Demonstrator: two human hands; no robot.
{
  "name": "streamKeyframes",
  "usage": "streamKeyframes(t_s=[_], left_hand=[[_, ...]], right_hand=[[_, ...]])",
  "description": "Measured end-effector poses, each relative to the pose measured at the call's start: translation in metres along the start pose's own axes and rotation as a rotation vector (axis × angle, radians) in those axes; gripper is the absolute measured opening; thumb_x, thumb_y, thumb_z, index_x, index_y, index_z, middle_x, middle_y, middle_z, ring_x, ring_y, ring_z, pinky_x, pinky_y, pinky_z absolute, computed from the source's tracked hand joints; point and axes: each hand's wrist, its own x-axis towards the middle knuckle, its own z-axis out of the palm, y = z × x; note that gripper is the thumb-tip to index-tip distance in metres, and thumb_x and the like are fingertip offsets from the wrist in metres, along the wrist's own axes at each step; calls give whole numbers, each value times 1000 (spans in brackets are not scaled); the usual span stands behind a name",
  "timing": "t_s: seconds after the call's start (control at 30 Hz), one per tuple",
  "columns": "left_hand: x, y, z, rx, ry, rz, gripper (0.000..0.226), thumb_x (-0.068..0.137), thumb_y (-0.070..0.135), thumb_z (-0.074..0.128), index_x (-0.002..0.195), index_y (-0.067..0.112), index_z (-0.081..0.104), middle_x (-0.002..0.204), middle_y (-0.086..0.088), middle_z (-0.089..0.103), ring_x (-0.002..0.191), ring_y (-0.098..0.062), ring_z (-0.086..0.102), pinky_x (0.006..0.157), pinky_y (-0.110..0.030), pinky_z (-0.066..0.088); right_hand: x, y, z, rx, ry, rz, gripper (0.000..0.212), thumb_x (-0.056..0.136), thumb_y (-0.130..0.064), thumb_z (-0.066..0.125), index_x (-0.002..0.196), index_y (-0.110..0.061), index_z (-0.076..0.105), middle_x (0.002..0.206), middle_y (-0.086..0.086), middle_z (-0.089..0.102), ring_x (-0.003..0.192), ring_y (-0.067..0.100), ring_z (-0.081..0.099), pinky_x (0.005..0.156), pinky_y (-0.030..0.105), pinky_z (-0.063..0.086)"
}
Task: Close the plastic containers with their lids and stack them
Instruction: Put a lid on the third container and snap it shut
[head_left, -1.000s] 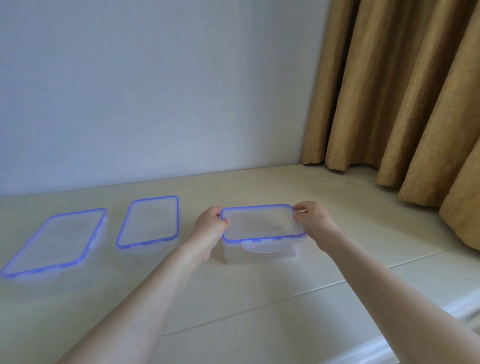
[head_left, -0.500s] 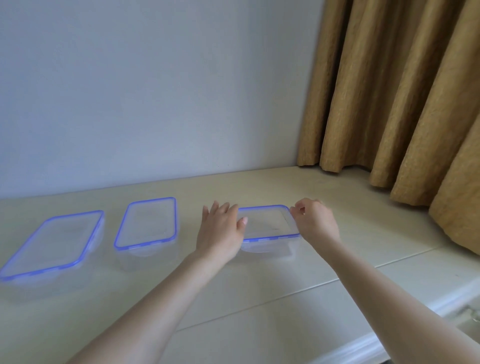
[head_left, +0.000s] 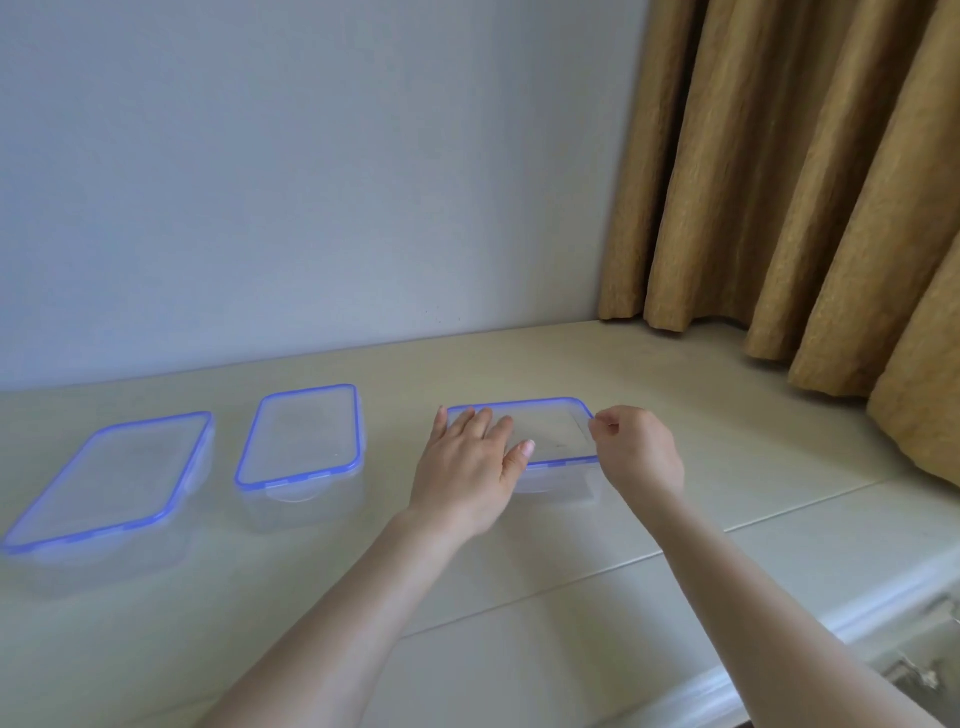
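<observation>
Containers of clear plastic, three in all, sit in a row on the pale counter (head_left: 727, 441), each covered by a see-through lid edged with a blue-violet band and rounded at the corners. The left container (head_left: 111, 480) is the longest, the middle container (head_left: 300, 439) stands just beside it, and the right container (head_left: 558, 478) is set a little apart, nearer the tan curtain (head_left: 805, 182). A clear latch flap hangs at the near side of the middle and right ones. The left hand (head_left: 467, 467) lies flat on the right lid (head_left: 550, 428), fingers spread, palm over its left part. The right hand (head_left: 636, 452) is curled at the lid's right edge, fingertips pinched together at the far corner of the rim.
</observation>
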Motion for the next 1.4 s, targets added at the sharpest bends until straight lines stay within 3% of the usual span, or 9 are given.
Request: streamKeyframes(t_s=[0.1, 0.27, 0.4, 0.5, 0.63, 0.83, 1.07, 1.27, 1.4], left_hand=[[0, 0, 0, 5, -6, -2, 57, 96, 51, 17, 139, 18, 36, 150, -8, 35, 141, -23, 24, 118, -42, 0], [1, 0, 1, 10, -4, 2, 61, 94, 55, 18, 139, 17, 36, 150, -9, 34, 141, -23, 24, 119, -42, 1], [1, 0, 3, 1, -12, -3, 66, 92, 59, 18, 140, 17, 35, 151, -10, 32, 141, -23, 22, 119, -42, 1], [1, -1, 3, -4, -13, -1, 70, 90, 63, 21, 140, 17, 35, 151, -10, 32, 141, -24, 22, 118, -42, 1], [-1, -1, 1, -8, -22, -3, 73, 88, 66, 22, 140, 17, 34, 151, -11, 31, 142, -25, 21, 118, -42, 1], [-2, -2, -3, -33, -52, 13, 72, 88, 66, 26, 141, 18, 33, 152, -11, 29, 142, -24, 21, 118, -41, 0], [0, -9, -12, -144, -150, 48, 60, 89, 62, 33, 140, 30, 36, 155, -7, 23, 145, -20, 13, 116, -37, -9], [2, -17, -17, -135, -77, 78, 43, 93, 49, 40, 133, 34, 47, 148, -2, 39, 141, -15, 26, 115, -38, -12], [3, -22, -17, -106, -76, 77, 39, 97, 41, 34, 134, 37, 45, 148, -1, 40, 143, -21, 20, 116, -44, -8]], right_hand=[[-2, 0, 2, 81, 6, 38, 24, 87, -22, 45, 78, -15, 66, 76, 6, 64, 73, 30, 54, 56, 26, 36], [-2, 0, 2, 151, 6, 46, 24, 85, -16, 45, 83, -6, 67, 85, 17, 67, 73, 37, 54, 58, 29, 36], [-2, 0, 1, 179, -12, 39, 25, 84, -13, 44, 61, -9, 54, 60, 8, 44, 62, 27, 34, 52, 29, 27], [-1, 1, 0, 174, -25, 27, 29, 86, -14, 45, 58, -14, 50, 55, 1, 43, 61, 26, 37, 50, 27, 29], [1, -3, -6, 0, -80, -38, 24, 92, -22, 42, 90, -15, 65, 86, 6, 65, 83, 31, 58, 68, 31, 45], [19, -23, -8, -190, -143, -287, 36, 95, -23, 44, 130, -21, 53, 132, 7, 55, 122, 31, 43, 97, 39, 41], [29, -44, 0, -136, -450, -379, 38, 98, -20, 41, 134, -23, 52, 137, 3, 56, 127, 23, 48, 108, 37, 38], [31, -37, -8, -254, -365, -340, 36, 97, -24, 42, 130, -22, 55, 135, 2, 56, 125, 24, 49, 106, 40, 39], [24, -31, -14, -293, -269, -311, 30, 95, -24, 42, 113, -19, 65, 119, 5, 64, 109, 28, 56, 95, 37, 45]])
